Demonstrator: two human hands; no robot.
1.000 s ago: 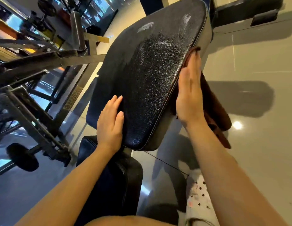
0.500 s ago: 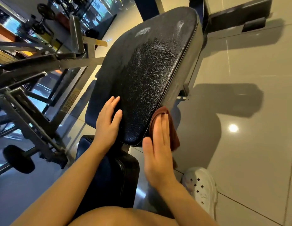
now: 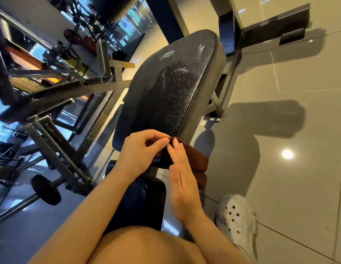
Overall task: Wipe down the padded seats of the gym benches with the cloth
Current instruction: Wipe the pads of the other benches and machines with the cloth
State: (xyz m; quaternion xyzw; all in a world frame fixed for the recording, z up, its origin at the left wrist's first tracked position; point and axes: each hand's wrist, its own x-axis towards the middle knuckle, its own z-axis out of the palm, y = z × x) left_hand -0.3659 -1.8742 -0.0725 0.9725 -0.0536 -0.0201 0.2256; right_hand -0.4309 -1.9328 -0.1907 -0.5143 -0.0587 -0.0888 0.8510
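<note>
Pad [image 3: 171, 88] grained black vinyl, sheeny; cloth [image 3: 192, 159] matt brown terry; floor [image 3: 299, 168] glossy tile.

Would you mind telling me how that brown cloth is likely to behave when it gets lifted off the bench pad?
The brown cloth will probably go floppy: it already sags in folds over the bench pad edge. It looks light, since the left hand pinches it with fingertips alone. Its plush surface should grip rather than slip under the flat right hand.
</note>
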